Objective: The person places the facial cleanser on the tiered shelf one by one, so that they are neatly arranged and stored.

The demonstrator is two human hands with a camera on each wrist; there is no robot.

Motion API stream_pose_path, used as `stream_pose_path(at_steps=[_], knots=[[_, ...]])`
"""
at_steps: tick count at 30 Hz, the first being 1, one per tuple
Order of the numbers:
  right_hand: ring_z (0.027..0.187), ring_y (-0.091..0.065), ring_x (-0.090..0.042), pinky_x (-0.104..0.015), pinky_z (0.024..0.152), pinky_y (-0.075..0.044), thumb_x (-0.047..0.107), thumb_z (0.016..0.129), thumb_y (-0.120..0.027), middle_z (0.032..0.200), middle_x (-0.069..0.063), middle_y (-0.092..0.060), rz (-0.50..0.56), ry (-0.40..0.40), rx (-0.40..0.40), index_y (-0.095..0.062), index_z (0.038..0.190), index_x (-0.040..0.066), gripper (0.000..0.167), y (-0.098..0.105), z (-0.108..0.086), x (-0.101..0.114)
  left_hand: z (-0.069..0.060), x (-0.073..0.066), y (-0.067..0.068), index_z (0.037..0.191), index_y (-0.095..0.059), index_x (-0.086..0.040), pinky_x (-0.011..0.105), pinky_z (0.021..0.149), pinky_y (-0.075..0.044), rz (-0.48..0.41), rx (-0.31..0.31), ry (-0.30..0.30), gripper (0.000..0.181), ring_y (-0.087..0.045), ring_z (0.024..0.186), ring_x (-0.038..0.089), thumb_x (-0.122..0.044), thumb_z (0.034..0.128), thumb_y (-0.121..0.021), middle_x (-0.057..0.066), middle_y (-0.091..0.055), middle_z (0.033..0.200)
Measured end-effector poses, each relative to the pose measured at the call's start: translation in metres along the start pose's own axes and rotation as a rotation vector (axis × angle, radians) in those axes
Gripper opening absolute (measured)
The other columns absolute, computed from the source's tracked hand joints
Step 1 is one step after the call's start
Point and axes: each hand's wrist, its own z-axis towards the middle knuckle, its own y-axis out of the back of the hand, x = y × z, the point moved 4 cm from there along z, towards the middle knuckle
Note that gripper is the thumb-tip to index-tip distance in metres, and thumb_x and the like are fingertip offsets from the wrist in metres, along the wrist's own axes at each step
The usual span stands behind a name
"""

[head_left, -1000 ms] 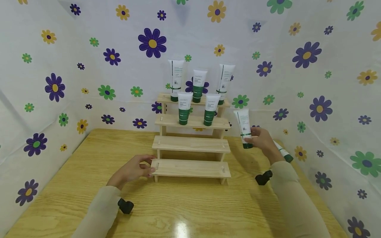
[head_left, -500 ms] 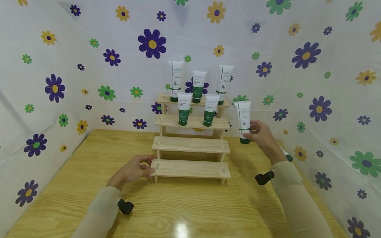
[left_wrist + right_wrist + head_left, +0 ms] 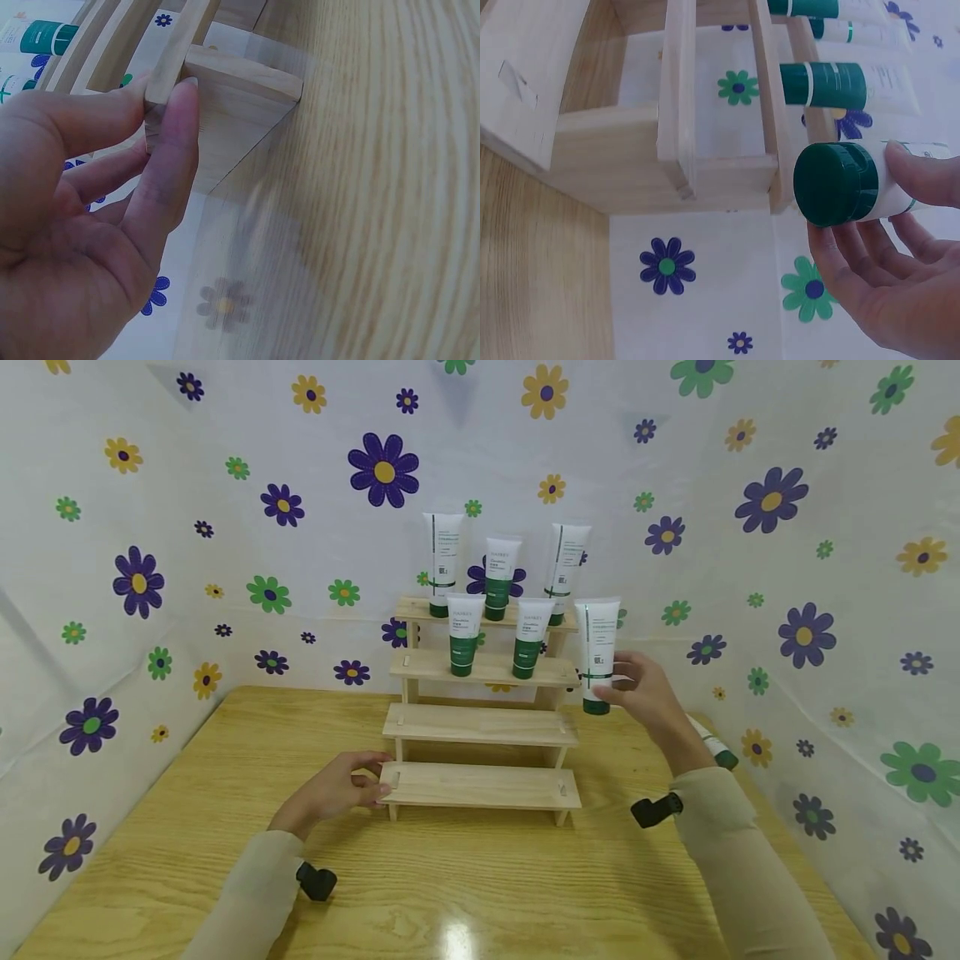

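My right hand (image 3: 645,693) grips a white squeeze tube (image 3: 598,647) low down near its dark green cap (image 3: 832,184). The tube hangs upright, cap down, just right of a four-step wooden display stand (image 3: 480,783). With thumb and fingers, my left hand (image 3: 333,789) pinches the left end of the bottom shelf (image 3: 169,64). On the top step stand a tall white tube (image 3: 446,556), a green-and-white tube (image 3: 501,572) and another tall white tube (image 3: 567,564). Two green-and-white tubes stand one step below, a left one (image 3: 466,635) and a right one (image 3: 532,639).
Another white tube (image 3: 716,743) lies on the wooden table (image 3: 480,885), partly hidden behind my right wrist. Flower-printed white sheeting (image 3: 300,568) surrounds the table at the back and both sides. The two lower steps of the stand have bare wood showing.
My right hand has raised the tube, straightened it from a tilt and carried it leftward toward the stand. My left hand stays at the bottom shelf.
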Motion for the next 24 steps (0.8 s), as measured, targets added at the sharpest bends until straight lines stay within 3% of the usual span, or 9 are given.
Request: stream_pose_path(at_steps=[18, 24], knots=[[0.135, -0.053, -0.044, -0.061, 0.118, -0.042, 0.007, 0.095, -0.071, 0.155, -0.023, -0.048, 0.045, 0.015, 0.044, -0.038, 0.153, 0.005, 0.067, -0.038, 0.001, 0.028, 0.0, 0.003, 0.0, 0.152, -0.043, 0.005, 0.038, 0.084, -0.065, -0.019, 0.007, -0.01, 0.06, -0.07, 0.099, 0.021, -0.01, 0.0992, -0.069, 0.026, -0.053, 0.13], [0.126, -0.057, -0.04, -0.055, 0.113, -0.048, 0.005, 0.094, -0.072, 0.15, -0.02, -0.053, 0.063, 0.04, 0.052, -0.041, 0.15, 0.006, 0.064, -0.055, 0.003, 0.034, 0.0, 0.002, 0.0, 0.152, -0.042, 0.005, 0.038, 0.085, -0.065, -0.01, 0.01, -0.016, 0.061, -0.07, 0.098, 0.021, -0.011, 0.0995, -0.069, 0.026, -0.054, 0.13]])
